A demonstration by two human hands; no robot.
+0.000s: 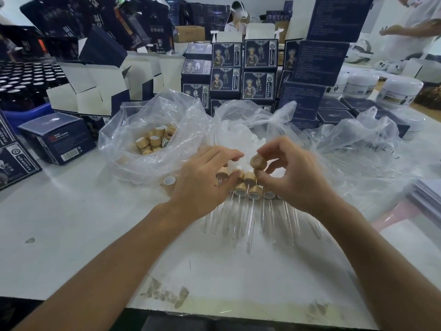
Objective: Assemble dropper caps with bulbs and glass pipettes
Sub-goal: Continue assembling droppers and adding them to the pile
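1. Right now I am pinching a wooden cap (258, 161) between thumb and fingertips of my right hand (293, 177), holding it up just above the pile.
2. My left hand (205, 180) is reaching over the finished droppers (248, 187), fingers loosely spread, thumb touching one of them, gripping nothing.
3. Those droppers are lying on the white bench (71, 223), glass tubes (250, 223) pointing toward me.
4. Loose caps are sitting in a clear bag (133, 130) to the left; white bulbs (241, 139) are filling the middle bag.
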